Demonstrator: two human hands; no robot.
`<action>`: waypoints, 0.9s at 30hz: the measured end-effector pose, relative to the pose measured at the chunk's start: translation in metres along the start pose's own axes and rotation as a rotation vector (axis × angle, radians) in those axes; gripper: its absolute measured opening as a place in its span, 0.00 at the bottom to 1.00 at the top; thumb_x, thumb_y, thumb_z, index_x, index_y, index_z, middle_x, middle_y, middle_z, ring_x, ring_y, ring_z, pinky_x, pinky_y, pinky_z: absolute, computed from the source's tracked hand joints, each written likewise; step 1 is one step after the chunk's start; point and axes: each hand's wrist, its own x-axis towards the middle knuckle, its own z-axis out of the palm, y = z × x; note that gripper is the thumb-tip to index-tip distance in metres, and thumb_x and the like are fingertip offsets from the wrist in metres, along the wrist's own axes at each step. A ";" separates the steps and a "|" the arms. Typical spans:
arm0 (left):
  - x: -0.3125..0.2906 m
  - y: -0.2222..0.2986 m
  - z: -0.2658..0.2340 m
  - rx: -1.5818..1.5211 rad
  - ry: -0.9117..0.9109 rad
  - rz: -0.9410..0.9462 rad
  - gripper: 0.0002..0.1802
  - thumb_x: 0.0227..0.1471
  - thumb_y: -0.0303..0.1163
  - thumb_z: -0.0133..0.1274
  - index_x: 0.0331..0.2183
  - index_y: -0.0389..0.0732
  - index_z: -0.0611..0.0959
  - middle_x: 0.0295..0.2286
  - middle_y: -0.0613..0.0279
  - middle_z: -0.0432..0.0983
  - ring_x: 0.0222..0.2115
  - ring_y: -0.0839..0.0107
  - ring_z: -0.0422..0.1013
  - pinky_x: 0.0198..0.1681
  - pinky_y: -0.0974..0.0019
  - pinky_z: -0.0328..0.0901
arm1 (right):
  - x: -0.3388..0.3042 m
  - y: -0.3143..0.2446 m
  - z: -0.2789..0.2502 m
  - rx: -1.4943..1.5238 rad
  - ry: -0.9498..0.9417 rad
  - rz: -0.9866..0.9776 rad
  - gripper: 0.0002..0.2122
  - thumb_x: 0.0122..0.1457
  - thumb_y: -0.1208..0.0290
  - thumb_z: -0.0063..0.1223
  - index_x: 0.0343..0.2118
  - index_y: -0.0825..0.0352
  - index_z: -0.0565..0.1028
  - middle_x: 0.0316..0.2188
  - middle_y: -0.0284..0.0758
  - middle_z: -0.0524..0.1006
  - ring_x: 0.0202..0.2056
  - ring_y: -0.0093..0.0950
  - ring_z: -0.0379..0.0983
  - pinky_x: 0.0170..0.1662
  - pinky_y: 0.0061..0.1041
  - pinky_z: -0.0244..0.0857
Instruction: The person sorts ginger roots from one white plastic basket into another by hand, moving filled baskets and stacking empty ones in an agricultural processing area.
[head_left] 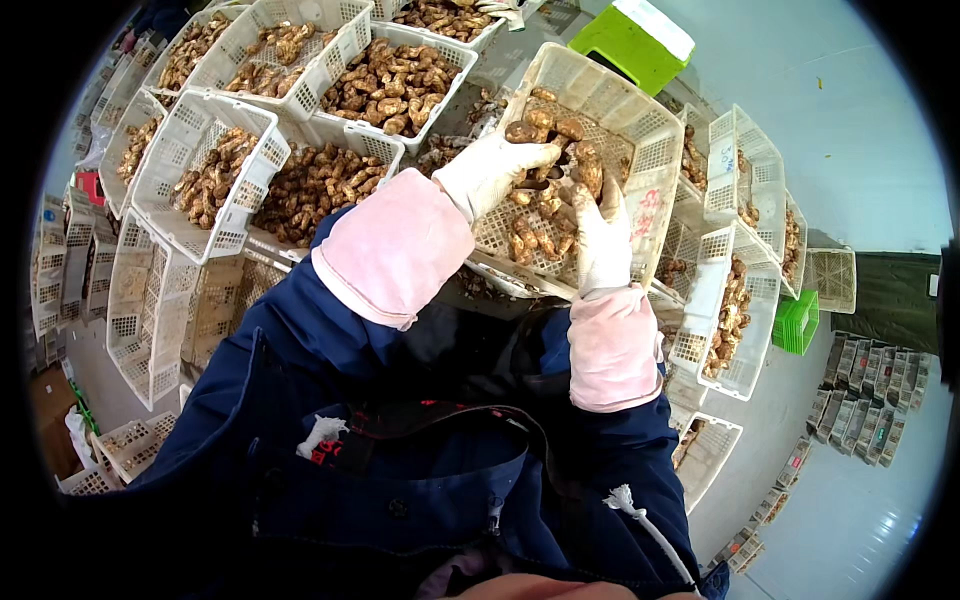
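A white perforated plastic crate (640,130) sits before me, tilted in view, with brown mushrooms (540,240) scattered over its mesh bottom. In a pale glove, my left hand (492,174) reaches in from the left. Its thumb lies across, and its fingers are closed around mushrooms (538,128) near the crate's middle. My right hand (602,240), gloved as well, comes over the near right wall. Thumb and fingers grip a stout brown mushroom (588,172). The two hands are close together, and some fingers are hidden behind the mushrooms. Pink sleeve covers (395,248) wrap both forearms.
Crates heaped with mushrooms (392,85) stand stacked at my left, and others (728,310) at my right. A green box with a white top (635,45) stands beyond the crate. Green baskets (795,322) are on the floor. Another person's gloved hand (502,10) shows at the top.
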 end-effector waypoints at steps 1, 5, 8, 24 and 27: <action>-0.002 0.002 0.002 -0.013 0.001 -0.011 0.18 0.55 0.32 0.56 0.47 0.37 0.77 0.38 0.62 0.78 0.36 0.73 0.74 0.36 0.67 0.72 | -0.001 0.001 0.003 -0.012 0.039 -0.021 0.29 0.63 0.68 0.51 0.64 0.66 0.55 0.56 0.40 0.67 0.48 0.28 0.71 0.49 0.28 0.69; -0.008 0.007 0.006 -0.094 -0.002 -0.074 0.17 0.55 0.32 0.57 0.45 0.37 0.78 0.35 0.64 0.77 0.34 0.74 0.74 0.34 0.68 0.72 | -0.020 -0.025 0.025 0.050 0.079 0.094 0.24 0.65 0.69 0.49 0.62 0.69 0.59 0.54 0.38 0.69 0.47 0.25 0.71 0.48 0.27 0.70; -0.005 0.003 0.002 -0.086 0.027 -0.043 0.17 0.55 0.31 0.56 0.46 0.37 0.77 0.34 0.63 0.77 0.32 0.74 0.73 0.34 0.67 0.72 | -0.015 -0.021 0.022 0.045 0.025 -0.002 0.23 0.64 0.72 0.49 0.60 0.71 0.62 0.53 0.38 0.70 0.49 0.26 0.71 0.50 0.25 0.69; -0.006 0.004 0.008 -0.107 0.006 -0.088 0.20 0.54 0.29 0.54 0.50 0.38 0.75 0.41 0.60 0.76 0.39 0.70 0.74 0.41 0.62 0.72 | -0.001 -0.014 0.004 0.045 0.129 -0.229 0.22 0.61 0.73 0.53 0.58 0.69 0.65 0.50 0.39 0.73 0.46 0.27 0.73 0.49 0.22 0.69; -0.010 0.009 0.016 -0.181 -0.017 -0.099 0.21 0.54 0.29 0.54 0.51 0.38 0.75 0.41 0.59 0.76 0.40 0.68 0.74 0.43 0.61 0.72 | -0.004 -0.017 0.001 0.160 0.096 -0.023 0.22 0.64 0.66 0.49 0.59 0.69 0.64 0.48 0.38 0.74 0.42 0.27 0.74 0.45 0.22 0.70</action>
